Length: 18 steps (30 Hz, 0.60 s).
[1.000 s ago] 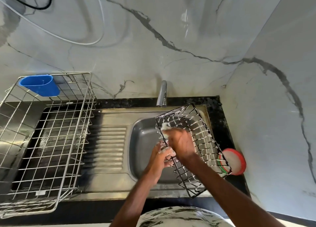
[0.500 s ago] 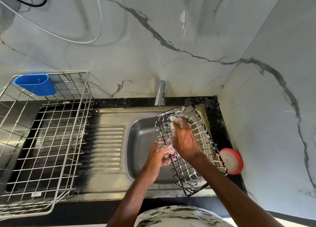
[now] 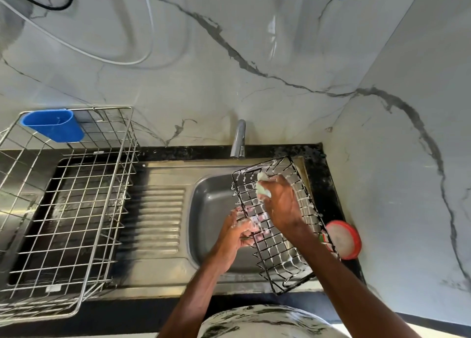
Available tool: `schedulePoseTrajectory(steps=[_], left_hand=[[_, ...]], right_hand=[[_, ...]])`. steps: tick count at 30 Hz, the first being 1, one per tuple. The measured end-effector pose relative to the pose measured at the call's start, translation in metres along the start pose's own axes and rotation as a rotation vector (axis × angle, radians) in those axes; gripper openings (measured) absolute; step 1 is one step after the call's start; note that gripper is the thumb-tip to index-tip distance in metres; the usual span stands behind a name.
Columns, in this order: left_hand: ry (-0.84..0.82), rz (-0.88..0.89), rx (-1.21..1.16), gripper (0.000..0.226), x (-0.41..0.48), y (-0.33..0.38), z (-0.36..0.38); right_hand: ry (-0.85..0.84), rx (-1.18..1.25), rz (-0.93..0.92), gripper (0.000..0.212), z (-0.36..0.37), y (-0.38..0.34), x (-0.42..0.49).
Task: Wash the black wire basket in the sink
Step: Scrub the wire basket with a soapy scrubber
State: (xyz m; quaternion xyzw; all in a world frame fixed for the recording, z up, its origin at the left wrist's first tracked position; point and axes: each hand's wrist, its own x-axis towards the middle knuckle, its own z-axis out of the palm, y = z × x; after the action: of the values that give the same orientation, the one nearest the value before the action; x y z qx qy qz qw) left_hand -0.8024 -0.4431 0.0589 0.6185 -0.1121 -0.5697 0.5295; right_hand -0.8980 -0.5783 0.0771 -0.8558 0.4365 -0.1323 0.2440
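The black wire basket (image 3: pixel 280 251), streaked with white suds, is tilted over the right side of the steel sink (image 3: pixel 214 200). My left hand (image 3: pixel 237 233) grips the basket's left rim, fingers curled through the wires. Inside the basket, near its far end, my right hand (image 3: pixel 280 200) holds a pale soapy sponge (image 3: pixel 262 188) and presses it against the wires.
The tap (image 3: pixel 238 139) stands behind the sink. A large silver wire rack (image 3: pixel 63 205) with a blue plastic cup (image 3: pixel 53 125) covers the left counter. A red-rimmed round tub (image 3: pixel 344 239) sits right of the sink by the marble wall.
My right hand has slid the sponge from the basket's middle toward its far end. My left hand keeps its grip on the rim; the basket has barely shifted.
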Motion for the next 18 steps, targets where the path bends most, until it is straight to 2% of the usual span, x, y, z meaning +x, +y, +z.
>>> schedulePoseTrajectory(steps=[2, 4, 8, 9, 14, 16, 18], left_hand=[[-0.016, 0.019, -0.002, 0.086, -0.003, 0.000, 0.001], [-0.022, 0.045, -0.010, 0.079, -0.004, 0.000, 0.002], [-0.013, 0.054, 0.023, 0.082, -0.003, 0.000, 0.003], [-0.013, 0.056, 0.032, 0.080, -0.003, 0.000, 0.003], [-0.019, 0.079, 0.072, 0.062, -0.004, 0.005, 0.002], [-0.024, 0.082, 0.103, 0.053, -0.002, 0.007, 0.003], [-0.022, 0.073, 0.115, 0.053, -0.002, 0.009, 0.004]], right_hand=[[0.047, 0.102, 0.008, 0.034, 0.003, -0.003, -0.003], [0.069, 0.160, -0.031, 0.032, 0.004, -0.009, -0.003], [-0.021, 0.069, -0.337, 0.030, 0.011, -0.016, -0.007], [-0.017, 0.031, -0.359, 0.025, 0.011, -0.012, -0.005], [0.244, 0.041, -0.109, 0.027, 0.005, 0.024, 0.011], [0.295, 0.097, -0.155, 0.026, 0.003, 0.017, 0.003], [0.224, 0.052, -0.284, 0.027, 0.005, -0.005, -0.014]])
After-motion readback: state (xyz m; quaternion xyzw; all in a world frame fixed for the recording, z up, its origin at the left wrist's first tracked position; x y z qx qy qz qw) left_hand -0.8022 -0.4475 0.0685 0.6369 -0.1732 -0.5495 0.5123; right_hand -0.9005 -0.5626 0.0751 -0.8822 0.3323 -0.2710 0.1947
